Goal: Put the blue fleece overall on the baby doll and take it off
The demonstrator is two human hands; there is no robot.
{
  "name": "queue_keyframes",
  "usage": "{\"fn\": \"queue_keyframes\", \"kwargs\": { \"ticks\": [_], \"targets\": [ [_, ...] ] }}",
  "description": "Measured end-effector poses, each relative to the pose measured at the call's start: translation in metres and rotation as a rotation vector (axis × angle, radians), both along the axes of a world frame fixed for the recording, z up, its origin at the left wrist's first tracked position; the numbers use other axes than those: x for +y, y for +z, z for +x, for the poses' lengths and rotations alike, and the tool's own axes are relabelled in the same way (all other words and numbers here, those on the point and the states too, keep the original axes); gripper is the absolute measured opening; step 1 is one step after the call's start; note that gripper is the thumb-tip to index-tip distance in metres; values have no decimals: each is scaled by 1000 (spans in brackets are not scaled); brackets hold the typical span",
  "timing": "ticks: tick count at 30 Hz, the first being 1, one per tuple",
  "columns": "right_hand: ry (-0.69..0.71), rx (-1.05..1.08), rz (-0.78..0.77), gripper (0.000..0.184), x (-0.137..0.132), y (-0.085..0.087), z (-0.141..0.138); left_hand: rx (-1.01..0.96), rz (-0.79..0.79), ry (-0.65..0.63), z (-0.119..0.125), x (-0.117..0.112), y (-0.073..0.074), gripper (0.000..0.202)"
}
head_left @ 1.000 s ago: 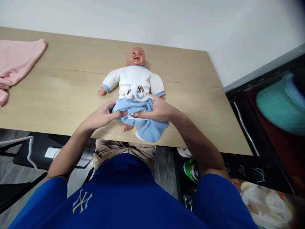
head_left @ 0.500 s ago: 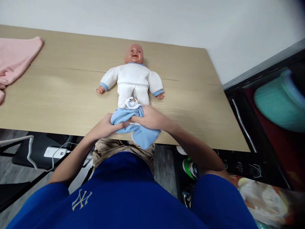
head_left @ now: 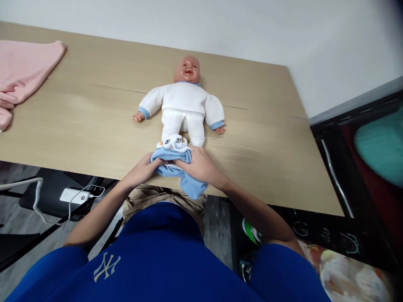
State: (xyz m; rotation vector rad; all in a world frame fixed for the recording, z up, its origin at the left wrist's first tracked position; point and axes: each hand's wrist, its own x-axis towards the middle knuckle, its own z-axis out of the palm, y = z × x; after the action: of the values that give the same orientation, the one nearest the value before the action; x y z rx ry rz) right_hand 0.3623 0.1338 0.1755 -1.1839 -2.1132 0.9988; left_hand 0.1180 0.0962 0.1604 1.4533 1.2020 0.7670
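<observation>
L hand [head_left: 143, 169], R hand [head_left: 200, 165]: grip on garment [head_left: 171, 157]

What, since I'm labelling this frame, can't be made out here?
Head view:
Feet of the doll: hidden by the blue garment, gripped by left hand and right hand.
Pink cloth: cut by left edge.
Teal object, right: blurred, cut by edge.

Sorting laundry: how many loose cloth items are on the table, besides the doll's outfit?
2: a pink cloth at the table's left end; a blue garment bunched at the doll's feet, held by the left hand and right hand. None looks hidden.
</observation>
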Motion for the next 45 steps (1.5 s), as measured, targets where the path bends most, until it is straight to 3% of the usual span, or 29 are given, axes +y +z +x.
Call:
{"fn": "queue_keyframes", "kwargs": {
  "ticks": [6, 10, 15, 19, 22, 24, 30, 35, 40, 45],
  "targets": [
    [-70, 154, -14, 32, 17, -15, 0, -72, -59, 56, 9, 27, -9, 36],
    [-138, 153, 21, 41, 40, -21, 2, -48, 2, 69, 12, 55, -13, 30],
    [-128, 177, 37, 37, 64, -17, 8, -6, 85, 29, 17, 75, -8, 30],
    [-87, 114, -2, 33, 59, -5, 17, 24, 137, 49, 17, 62, -3, 40],
    [-45, -36, -23, 17, 45, 5, 21, 112, 93, 63, 12, 42, -2, 54],
    [-21, -106, -2, 16, 36, 8, 23, 205, 63, 47, 9, 30, -3, 58],
    [58, -178, 73, 45, 18, -2, 28, 399, 82, -49, 8, 14, -7, 70],
    [-49, -250, 131, 67, 14, -15, 29, 507, 168, -34, 15, 26, -17, 53],
    [-46, -156, 69, 69, 21, -20, 30, 345, 274, 24, 17, 39, -30, 50],
    [-12, -4, 89, 53, 32, -19, 31, 92, 249, 17, 13, 46, -36, 61]
  ]
}}
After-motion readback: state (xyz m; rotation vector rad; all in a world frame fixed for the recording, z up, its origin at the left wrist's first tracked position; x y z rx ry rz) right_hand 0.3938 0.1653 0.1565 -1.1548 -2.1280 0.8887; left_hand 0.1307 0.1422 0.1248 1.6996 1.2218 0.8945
